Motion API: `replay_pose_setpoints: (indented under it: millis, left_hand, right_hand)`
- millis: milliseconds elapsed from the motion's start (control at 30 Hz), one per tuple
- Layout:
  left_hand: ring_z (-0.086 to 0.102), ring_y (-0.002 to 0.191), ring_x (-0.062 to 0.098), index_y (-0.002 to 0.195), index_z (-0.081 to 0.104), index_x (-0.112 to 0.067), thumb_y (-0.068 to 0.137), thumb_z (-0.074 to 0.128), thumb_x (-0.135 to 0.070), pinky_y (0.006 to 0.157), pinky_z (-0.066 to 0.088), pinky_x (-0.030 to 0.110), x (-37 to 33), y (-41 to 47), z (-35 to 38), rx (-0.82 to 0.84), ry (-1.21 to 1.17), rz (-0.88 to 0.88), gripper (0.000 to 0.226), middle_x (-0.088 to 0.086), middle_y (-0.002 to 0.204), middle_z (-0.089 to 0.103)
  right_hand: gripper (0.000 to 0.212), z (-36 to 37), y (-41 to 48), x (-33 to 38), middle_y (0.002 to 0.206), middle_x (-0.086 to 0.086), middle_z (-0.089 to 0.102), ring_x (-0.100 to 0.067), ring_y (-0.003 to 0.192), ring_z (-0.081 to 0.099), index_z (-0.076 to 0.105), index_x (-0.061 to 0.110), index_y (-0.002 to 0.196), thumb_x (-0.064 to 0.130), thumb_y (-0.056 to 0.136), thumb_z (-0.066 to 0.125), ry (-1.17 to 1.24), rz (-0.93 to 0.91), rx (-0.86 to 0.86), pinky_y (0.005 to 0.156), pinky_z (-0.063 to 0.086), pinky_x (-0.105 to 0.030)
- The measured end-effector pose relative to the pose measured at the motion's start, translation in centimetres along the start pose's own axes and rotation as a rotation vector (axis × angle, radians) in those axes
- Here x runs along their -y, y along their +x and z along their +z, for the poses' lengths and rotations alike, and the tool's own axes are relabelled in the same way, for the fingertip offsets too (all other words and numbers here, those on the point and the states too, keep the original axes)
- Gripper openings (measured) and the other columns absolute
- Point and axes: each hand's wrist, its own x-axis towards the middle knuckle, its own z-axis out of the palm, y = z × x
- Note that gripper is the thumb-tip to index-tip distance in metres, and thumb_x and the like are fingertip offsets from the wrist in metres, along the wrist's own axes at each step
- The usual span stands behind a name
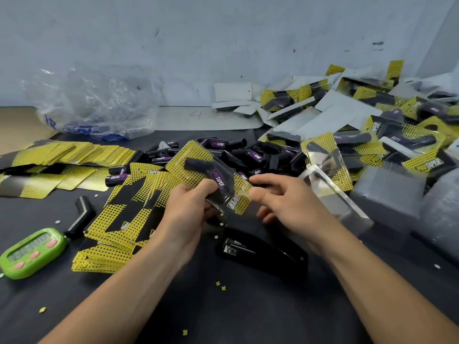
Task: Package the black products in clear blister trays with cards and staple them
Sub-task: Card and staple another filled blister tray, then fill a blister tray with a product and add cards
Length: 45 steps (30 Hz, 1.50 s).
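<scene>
The assembled pack (185,157), a black product (207,171) seated in a clear tray against a yellow card, is held above the stapler (263,254); the left hand (188,207) grips its near end and the right hand (280,197) pinches its right edge. Stapling of this unit appears pending. Finished packs (372,108) are heaped far right, while many loose products (248,155), cards (124,219) and empty trays (387,189) remain.

Table (248,316): dark, fills lower frame
Timer (32,252): green, lower left
Stapler (265,254): black, lower centre
Cards (116,224): yellow, centre left
Products (250,155): black, loose, centre
Trays (387,192): clear, seemingly stacked, right
</scene>
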Motion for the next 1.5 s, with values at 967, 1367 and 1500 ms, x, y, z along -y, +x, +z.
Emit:
replay_pose_setpoints:
  millis: [967,1367,1500]
  left_hand:
    - [0.076,0.096,0.036,0.114,0.066,0.0,0.097,0.07,-0.013,0.084,0.063,0.052,0.1,0.8,-0.3,-0.194,0.07,0.186,0.022,0.016,0.103,0.078]
    - [0.078,0.083,0.029,0.117,0.054,0.006,0.097,0.071,-0.015,0.061,0.062,0.032,-0.2,0.8,-0.5,-0.224,-0.04,0.126,0.034,0.028,0.112,0.073]
    - [0.078,0.087,0.028,0.121,0.056,0.005,0.098,0.07,-0.018,0.062,0.06,0.027,-0.3,0.8,-0.7,-0.22,-0.041,0.139,0.036,0.019,0.106,0.077]
  right_hand:
    - [0.054,-0.2,-3.8,5.5,0.1,0.015,0.071,-0.006,0.097,0.065,0.069,0.033,0.109,0.079,0.084,0.056,-0.729,0.098,0.736,0.088,0.05,-0.029]
    - [0.076,2.3,-4.8,5.4,0.104,0.017,0.053,-0.009,0.094,0.052,0.052,0.033,0.122,0.045,0.058,0.091,-0.922,-0.095,0.649,0.071,0.049,-0.025]
    - [0.079,1.6,-3.1,3.8,0.117,0.016,0.061,-0.007,0.105,0.059,0.056,0.036,0.13,0.037,0.057,0.087,-0.736,-0.049,0.391,0.088,0.054,-0.026]
